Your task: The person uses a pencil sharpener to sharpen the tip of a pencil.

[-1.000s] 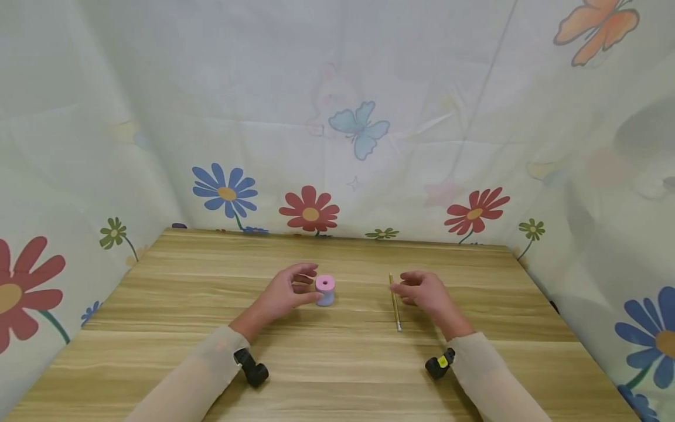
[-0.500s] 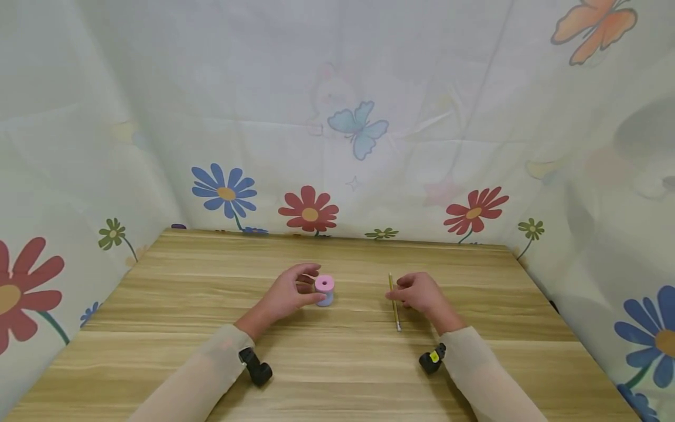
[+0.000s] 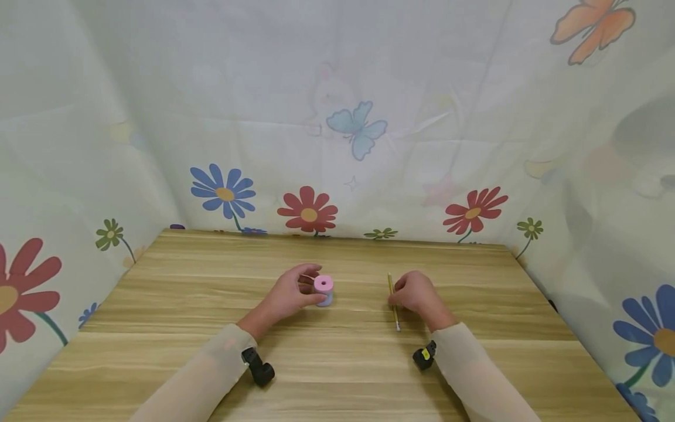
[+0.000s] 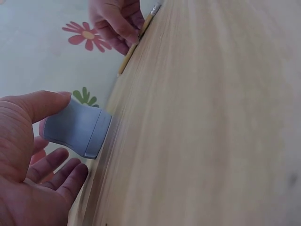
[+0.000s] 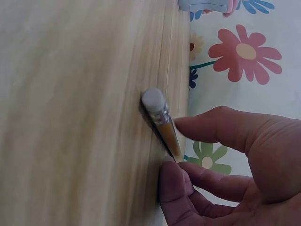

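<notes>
Your left hand (image 3: 289, 296) sits mid-table beside the pink-topped spool (image 3: 324, 290), which stands upright on the wooden table (image 3: 337, 363). In the left wrist view your thumb (image 4: 40, 106) touches the spool's (image 4: 77, 129) grey-blue side and the other fingers (image 4: 59, 172) lie loosely spread below it, not wrapped round; fingers apart, a touch rather than a clamp.

Your right hand (image 3: 416, 295) is down on the pencil (image 3: 393, 302), which lies flat on the table, running away from you, eraser end nearest you. In the right wrist view your thumb (image 5: 221, 129) and a curled fingertip (image 5: 174, 188) close on the pencil (image 5: 162, 122) just behind its metal ferrule, a pinch, with the pencil on the wood, not lifted.

Spool and pencil are well apart, with bare wood between them. Both lie around the table's middle, well clear of all edges. There is open board in front toward you, more behind up to the far edge, and wide strips to either side. The floral cloth (image 3: 337, 117) rises straight from the back and side edges, walling three sides. A black wrist camera mount sits under each sleeve: left (image 3: 258, 368), right (image 3: 423, 356), low over the near board.
</notes>
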Demonstrator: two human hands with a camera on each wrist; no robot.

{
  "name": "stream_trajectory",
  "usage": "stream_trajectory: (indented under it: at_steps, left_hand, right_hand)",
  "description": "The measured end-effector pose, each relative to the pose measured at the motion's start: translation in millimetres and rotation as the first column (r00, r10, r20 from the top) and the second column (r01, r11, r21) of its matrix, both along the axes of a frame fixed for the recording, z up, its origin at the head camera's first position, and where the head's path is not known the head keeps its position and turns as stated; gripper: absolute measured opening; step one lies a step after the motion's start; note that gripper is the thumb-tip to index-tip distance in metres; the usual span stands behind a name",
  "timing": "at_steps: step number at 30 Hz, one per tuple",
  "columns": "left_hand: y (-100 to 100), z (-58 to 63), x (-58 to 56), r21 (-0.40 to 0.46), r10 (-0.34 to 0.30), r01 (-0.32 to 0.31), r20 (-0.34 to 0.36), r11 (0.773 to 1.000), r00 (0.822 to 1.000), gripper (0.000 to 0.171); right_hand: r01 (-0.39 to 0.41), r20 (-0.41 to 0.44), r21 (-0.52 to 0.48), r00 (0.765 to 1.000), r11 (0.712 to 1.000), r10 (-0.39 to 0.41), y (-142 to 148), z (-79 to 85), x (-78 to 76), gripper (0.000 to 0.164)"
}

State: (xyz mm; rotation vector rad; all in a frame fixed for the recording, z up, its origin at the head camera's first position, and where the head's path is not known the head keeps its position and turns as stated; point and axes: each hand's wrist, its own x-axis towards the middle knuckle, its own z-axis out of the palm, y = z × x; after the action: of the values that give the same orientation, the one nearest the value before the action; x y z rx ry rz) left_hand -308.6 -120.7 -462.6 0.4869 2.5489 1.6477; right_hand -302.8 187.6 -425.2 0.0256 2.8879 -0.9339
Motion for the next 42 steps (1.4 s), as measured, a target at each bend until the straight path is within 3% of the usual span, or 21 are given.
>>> stream_trajectory:
  at_steps: [21, 42]
  left_hand:
    - [8.2, -2.6, -1.7, -0.027, 0.022, -0.022, 0.003, 0.999, 1.000, 0.071]
    - [6.6, -1.8, -2.9, -0.010, -0.005, 0.005, 0.013, 1.000, 1.000, 0.058]
  right_hand:
    - [0.017, 0.027, 0.120, 0.999, 0.993, -0.021, -7.4, 3.2, -3.1, 0.013]
    - [0.021, 0.012, 0.119, 1.000, 0.993, -0.023, -8.6, 2.1, -3.7, 0.016]
